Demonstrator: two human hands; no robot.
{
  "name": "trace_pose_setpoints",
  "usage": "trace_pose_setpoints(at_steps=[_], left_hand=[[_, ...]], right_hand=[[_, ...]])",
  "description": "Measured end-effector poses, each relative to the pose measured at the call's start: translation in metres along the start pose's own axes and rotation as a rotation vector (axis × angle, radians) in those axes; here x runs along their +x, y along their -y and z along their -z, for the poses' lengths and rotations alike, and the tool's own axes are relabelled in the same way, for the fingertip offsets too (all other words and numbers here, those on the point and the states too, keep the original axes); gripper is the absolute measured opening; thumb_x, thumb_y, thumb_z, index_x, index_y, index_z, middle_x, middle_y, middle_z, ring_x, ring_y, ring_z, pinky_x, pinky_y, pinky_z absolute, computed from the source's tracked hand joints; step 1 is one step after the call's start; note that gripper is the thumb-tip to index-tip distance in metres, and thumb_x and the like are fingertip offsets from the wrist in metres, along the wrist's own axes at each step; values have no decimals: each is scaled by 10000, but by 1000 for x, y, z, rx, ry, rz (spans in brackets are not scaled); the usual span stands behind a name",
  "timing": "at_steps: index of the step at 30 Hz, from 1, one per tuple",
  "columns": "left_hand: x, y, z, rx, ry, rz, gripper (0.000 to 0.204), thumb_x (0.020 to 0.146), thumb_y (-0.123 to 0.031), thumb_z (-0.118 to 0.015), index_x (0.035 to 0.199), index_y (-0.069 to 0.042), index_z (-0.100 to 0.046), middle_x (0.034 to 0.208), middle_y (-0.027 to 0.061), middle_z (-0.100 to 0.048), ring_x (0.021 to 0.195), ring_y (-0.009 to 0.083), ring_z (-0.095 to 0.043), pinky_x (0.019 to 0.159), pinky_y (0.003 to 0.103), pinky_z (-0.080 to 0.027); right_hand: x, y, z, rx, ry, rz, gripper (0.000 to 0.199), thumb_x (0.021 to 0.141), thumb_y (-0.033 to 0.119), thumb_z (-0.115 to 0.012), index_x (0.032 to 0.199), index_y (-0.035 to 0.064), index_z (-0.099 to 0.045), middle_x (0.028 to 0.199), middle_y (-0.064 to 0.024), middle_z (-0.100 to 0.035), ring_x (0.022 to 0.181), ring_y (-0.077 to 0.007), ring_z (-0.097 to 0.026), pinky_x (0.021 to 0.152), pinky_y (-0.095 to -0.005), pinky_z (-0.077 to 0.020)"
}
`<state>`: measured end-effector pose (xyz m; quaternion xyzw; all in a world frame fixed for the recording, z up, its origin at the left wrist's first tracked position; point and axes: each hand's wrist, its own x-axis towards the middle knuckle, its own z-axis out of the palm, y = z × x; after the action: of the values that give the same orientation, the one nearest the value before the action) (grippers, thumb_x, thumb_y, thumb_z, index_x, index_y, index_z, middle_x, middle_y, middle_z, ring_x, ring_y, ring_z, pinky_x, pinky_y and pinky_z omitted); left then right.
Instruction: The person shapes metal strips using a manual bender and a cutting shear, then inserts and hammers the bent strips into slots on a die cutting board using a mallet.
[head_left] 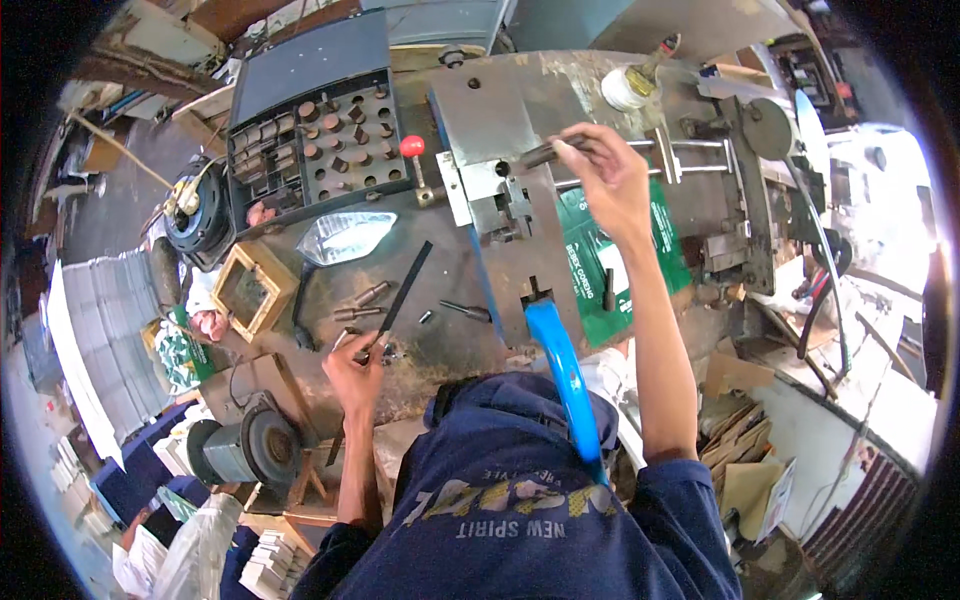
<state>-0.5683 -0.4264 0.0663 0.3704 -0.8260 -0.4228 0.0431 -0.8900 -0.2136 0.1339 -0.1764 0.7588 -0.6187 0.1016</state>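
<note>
Low on the bench, my left hand (355, 370) is closed around the lower end of a long, flat dark bar (410, 285), which slants up and to the right. Its exact kind is not clear. Over the steel machine bed (490, 125), my right hand (608, 170) pinches a short dark metal rod (538, 156) whose tip points left. Just below that tip, the bed has a round hole (502, 169) and a cut-out metal block (510, 212). Several small metal punch-like pieces (465, 310) lie on the bench between my hands.
A blue lever (568, 370) rises toward my body. At the far left stands an open case of metal dies (318, 150), near a red knob (412, 146). A lamp (347, 237), a wooden box (254, 288) and a bench grinder (262, 445) are at left. Green printed sheeting (600, 320) lies under my right arm.
</note>
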Motion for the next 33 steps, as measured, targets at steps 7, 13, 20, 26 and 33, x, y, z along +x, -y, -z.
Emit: trace_pose_setpoints(at_steps=[7, 13, 20, 26, 33], left_hand=[[-10, 15, 9, 16, -69, -10, 220, 754, 17, -740, 974, 26, -747, 814, 167, -703, 711, 247, -677, 656, 329, -512], [0, 10, 7, 17, -63, -37, 213, 757, 15, -725, 968, 21, -750, 815, 173, -709, 725, 260, -688, 671, 332, -516], [-1, 11, 6, 36, -45, -65, 229, 744, 17, -691, 966, 17, -750, 826, 178, -712, 747, 269, -697, 699, 334, -517], [1, 12, 10, 1, -57, -12, 222, 771, -30, -709, 982, 27, -748, 832, 182, -714, 757, 270, -702, 709, 337, -527], [-5, -18, 39, -15, -158, 40, 241, 783, -87, -800, 974, 48, -744, 771, 128, -689, 683, 143, -624, 616, 286, -471]], right_hand=[[12, 2, -26, -223, 210, 60, 150, 896, 38, -670, 1043, 14, -653, 931, -133, -706, 867, -183, -705, 812, -325, -556], [5, 11, -37, -519, 104, 106, 242, 855, 154, -741, 1007, -15, -659, 808, -162, -716, 802, -294, -733, 718, -362, -570], [37, 54, -34, -737, 153, 30, 355, 814, 337, -786, 845, -13, -735, 687, -180, -689, 620, -319, -690, 638, -383, -546], [46, 20, -40, -657, 333, -214, 185, 765, 252, -810, 839, 83, -798, 722, -154, -716, 685, -283, -707, 694, -367, -556], [65, 14, -102, -523, 356, 302, 217, 794, 204, -764, 938, 41, -760, 915, -174, -728, 852, -372, -699, 767, -444, -559]])
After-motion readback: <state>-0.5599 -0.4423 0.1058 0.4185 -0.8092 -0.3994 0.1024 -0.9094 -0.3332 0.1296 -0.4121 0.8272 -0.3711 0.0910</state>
